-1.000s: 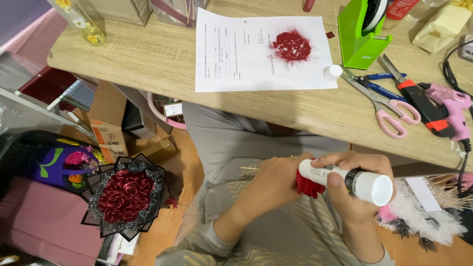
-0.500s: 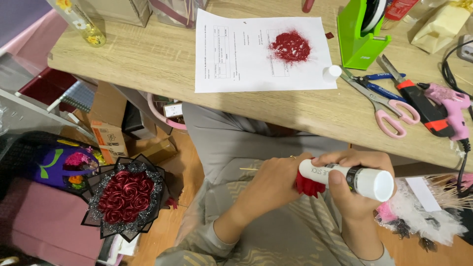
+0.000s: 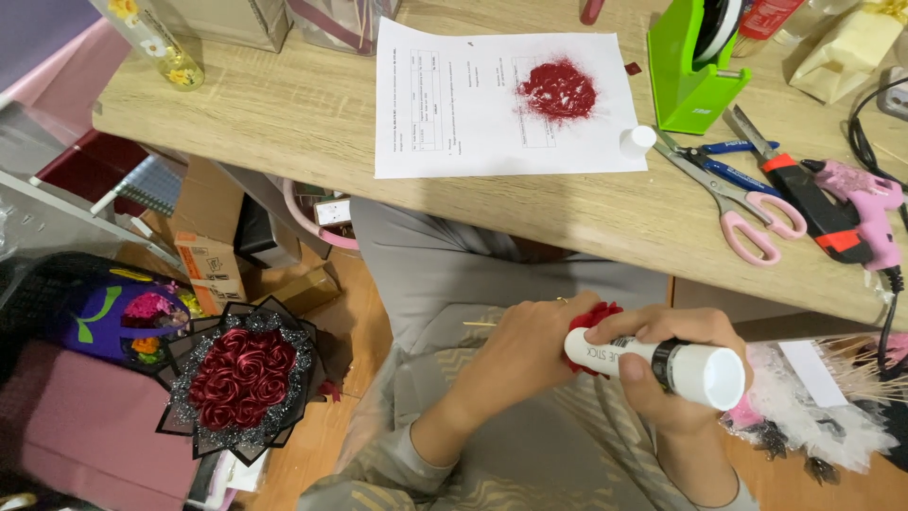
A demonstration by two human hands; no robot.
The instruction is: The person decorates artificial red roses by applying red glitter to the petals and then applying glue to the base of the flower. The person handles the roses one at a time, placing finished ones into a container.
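Observation:
Over my lap, my right hand (image 3: 676, 364) grips a white glue stick (image 3: 662, 364) with a black band, its tip pressed against a small red fabric flower (image 3: 594, 317). My left hand (image 3: 530, 345) is closed around that flower, whose thin wooden stick (image 3: 478, 325) pokes out to the left. On the wooden desk (image 3: 284, 114) above lies a white printed sheet (image 3: 473, 95) with a pile of red glitter (image 3: 558, 90). The glue stick's white cap (image 3: 637, 142) stands at the sheet's right edge.
Right of the sheet stand a green tape dispenser (image 3: 690, 76), pink-handled scissors (image 3: 747, 203), blue-handled pliers (image 3: 724, 161), a red and black cutter (image 3: 813, 208) and a pink glue gun (image 3: 865, 203). A red rose bouquet (image 3: 241, 378) in black wrap sits on the floor at left beside cardboard boxes (image 3: 213, 270).
The glue stick has shifted slightly left against the flower, and my left hand has closed further over the red flower. Nothing on the desk has moved.

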